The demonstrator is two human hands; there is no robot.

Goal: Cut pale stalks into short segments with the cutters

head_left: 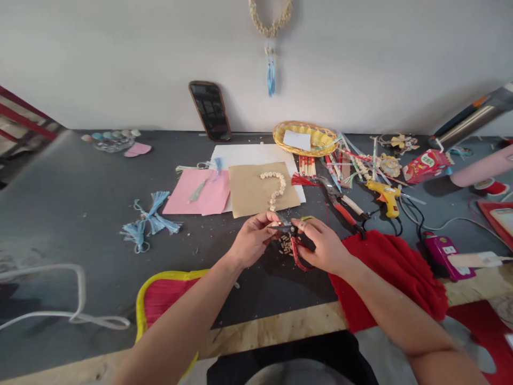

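Note:
My right hand (320, 243) is closed on red-handled scissors (295, 248), whose dark blades point left. At the blade tips, my left hand (256, 235) pinches something too small to make out. Just beyond my hands, a curved string of cream beads (282, 184) lies on a tan sheet (248, 190). Beneath the scissors is a pile of small tan pieces (286, 246), partly hidden by them.
Blue tassels (152, 219) lie at the left, near pink paper (180, 195). A phone (210, 109) leans against the wall. A wicker basket (280, 136), pliers (342, 211), a yellow glue gun (385, 195) and red cloth (388, 278) are at the right.

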